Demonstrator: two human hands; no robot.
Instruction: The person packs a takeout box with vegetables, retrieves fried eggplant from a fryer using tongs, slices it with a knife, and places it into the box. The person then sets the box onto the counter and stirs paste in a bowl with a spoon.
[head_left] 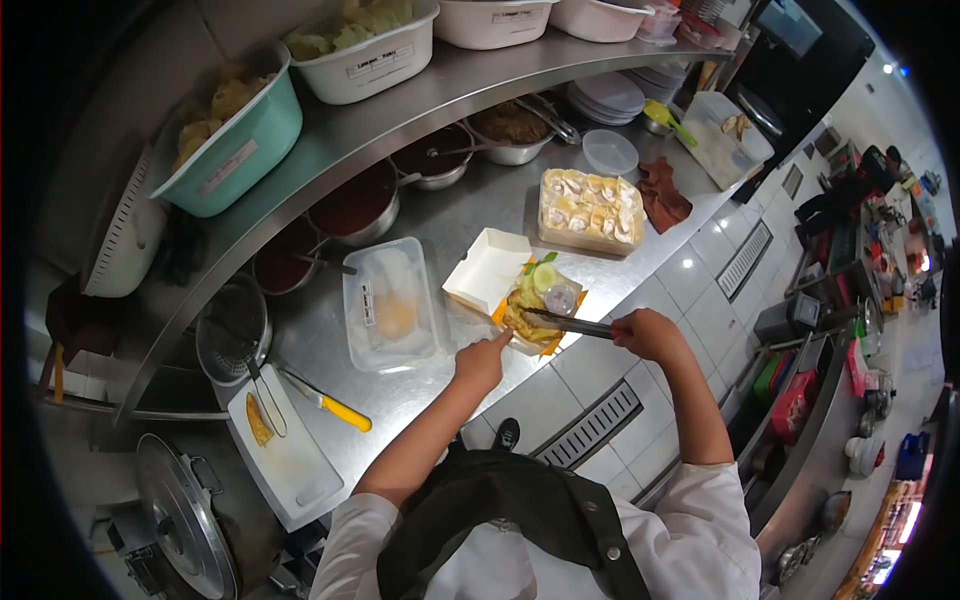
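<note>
My right hand grips metal tongs, whose tips lie on the food in an open takeaway box. In the box are yellowish food, cucumber slices, some green leaf and a small clear cup. My left hand is at the near left corner of the box, index finger stretched out to its edge and the other fingers curled. Nothing shows in it. To the left stands a clear plastic tub with a little orange-brown residue or food in it.
A tray of filled cups stands at the back right. Metal bowls of sauce line the rear. A yellow-handled knife lies beside a white cutting board. Labelled tubs fill the shelf overhead.
</note>
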